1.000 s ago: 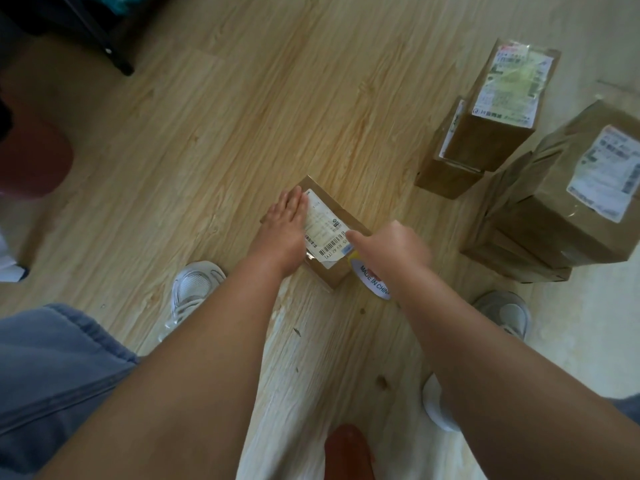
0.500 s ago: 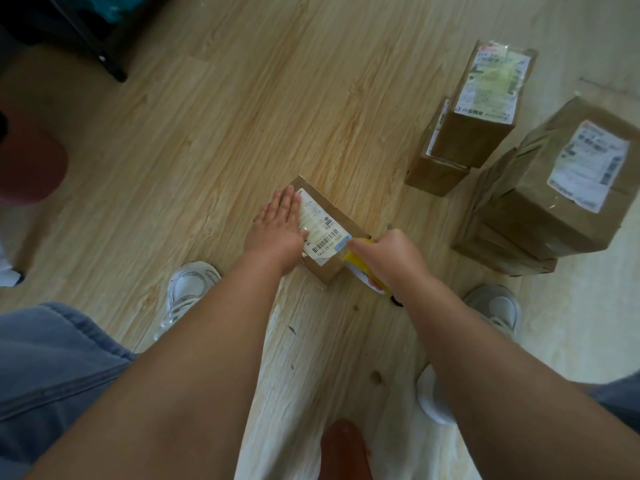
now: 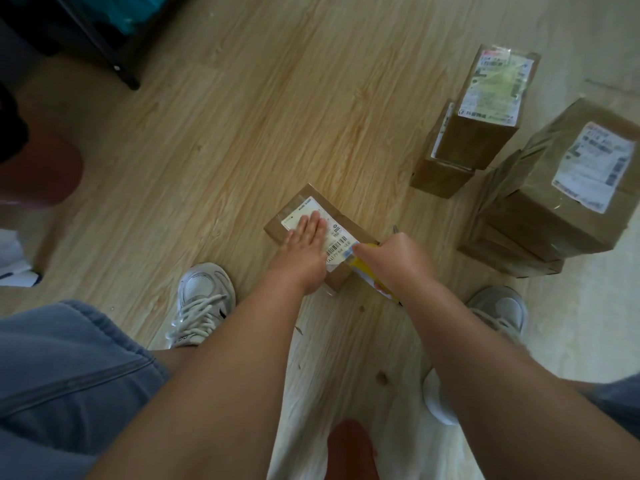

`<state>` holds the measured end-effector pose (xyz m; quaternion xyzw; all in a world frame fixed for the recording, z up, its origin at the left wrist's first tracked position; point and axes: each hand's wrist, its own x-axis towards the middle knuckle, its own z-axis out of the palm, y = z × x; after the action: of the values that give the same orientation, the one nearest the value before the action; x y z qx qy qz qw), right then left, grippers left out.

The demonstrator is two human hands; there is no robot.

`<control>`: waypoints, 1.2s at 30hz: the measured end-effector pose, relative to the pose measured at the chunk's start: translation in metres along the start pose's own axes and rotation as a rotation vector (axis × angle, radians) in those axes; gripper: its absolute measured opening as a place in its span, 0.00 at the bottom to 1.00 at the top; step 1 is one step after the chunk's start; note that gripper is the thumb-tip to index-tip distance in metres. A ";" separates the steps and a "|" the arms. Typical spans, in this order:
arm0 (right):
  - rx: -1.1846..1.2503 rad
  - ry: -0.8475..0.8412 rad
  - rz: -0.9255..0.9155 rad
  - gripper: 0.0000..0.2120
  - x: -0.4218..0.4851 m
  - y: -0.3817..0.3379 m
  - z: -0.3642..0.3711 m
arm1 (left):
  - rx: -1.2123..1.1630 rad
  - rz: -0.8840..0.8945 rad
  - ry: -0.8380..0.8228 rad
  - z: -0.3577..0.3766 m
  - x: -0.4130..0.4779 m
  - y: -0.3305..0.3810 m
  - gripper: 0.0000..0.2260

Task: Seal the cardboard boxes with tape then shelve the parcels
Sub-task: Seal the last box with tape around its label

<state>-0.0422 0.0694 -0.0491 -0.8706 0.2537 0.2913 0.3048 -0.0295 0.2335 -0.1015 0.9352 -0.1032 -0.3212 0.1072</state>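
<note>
Left hand (image 3: pixel 306 244): laid flat on top of a small cardboard box (image 3: pixel 277 233), fingers straight and together, palm pressing on the white shipping label (image 3: pixel 299 211). Right hand (image 3: pixel 398 259): fingers curled round a yellow tape dispenser (image 3: pixel 363 270) held against the near right end of the box, with one fingertip touching the label's edge beside the barcode (image 3: pixel 337 245).

The box lies on the wooden floor (image 3: pixel 242 150) between the person's two pale sneakers (image 3: pixel 201 299). Its long axis runs diagonally, the far end pointing away and to the left, the near end toward the right hand. The label faces up.

Most of the dispenser is hidden under the right hand; only a yellow patch with white and red print and a thin grey tip past the knuckles show. Whether tape is on the box cannot be told.

To the right stand two stacks of parcels, well apart from the box: a narrow stack (image 3: pixel 485 133) farther off and a larger stack (image 3: pixel 540 220) nearer, each labelled on top. Blue trousers (image 3: pixel 69 375) fill the lower left. A white object (image 3: pixel 438 403) is partly covered by the right forearm. Blurred reddish shapes at the left edge (image 3: pixel 41 168) and bottom edge are hard to make out.
</note>
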 end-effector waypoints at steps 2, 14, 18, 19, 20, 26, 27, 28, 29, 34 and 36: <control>0.002 0.006 0.007 0.16 0.001 -0.002 0.000 | 0.010 -0.010 -0.012 -0.002 0.001 0.003 0.27; 0.094 -0.019 0.008 0.15 0.000 -0.001 -0.006 | -0.120 0.089 0.117 0.020 -0.025 0.018 0.35; 0.235 -0.155 -0.069 0.24 -0.005 0.006 -0.014 | -0.115 0.097 0.080 0.018 -0.023 0.013 0.34; 0.294 -0.206 -0.071 0.24 -0.008 0.010 -0.017 | -0.109 0.095 0.085 0.019 -0.024 0.014 0.34; 0.335 -0.239 -0.061 0.23 -0.009 0.014 -0.020 | -0.104 0.097 0.091 0.019 -0.024 0.015 0.33; 0.366 -0.180 0.062 0.21 -0.004 0.020 -0.014 | -0.185 0.120 0.106 0.021 -0.022 0.015 0.38; 0.368 -0.172 0.076 0.21 -0.003 0.018 -0.012 | -0.189 0.131 0.100 0.021 -0.022 0.015 0.40; 0.370 -0.167 0.087 0.19 -0.002 0.016 -0.012 | -0.170 0.145 0.090 0.021 -0.022 0.016 0.40; 0.373 -0.162 0.101 0.17 -0.001 0.015 -0.012 | -0.139 0.153 0.077 0.020 -0.023 0.016 0.39; 0.308 -0.177 0.157 0.13 0.002 0.012 -0.015 | -0.007 0.129 0.064 0.020 -0.025 0.021 0.40; 0.314 -0.173 0.163 0.13 0.002 0.015 -0.011 | 0.029 0.127 0.070 0.021 -0.025 0.022 0.39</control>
<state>-0.0460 0.0511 -0.0489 -0.7607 0.3384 0.3456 0.4328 -0.0648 0.2157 -0.0976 0.9390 -0.1629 -0.2792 0.1175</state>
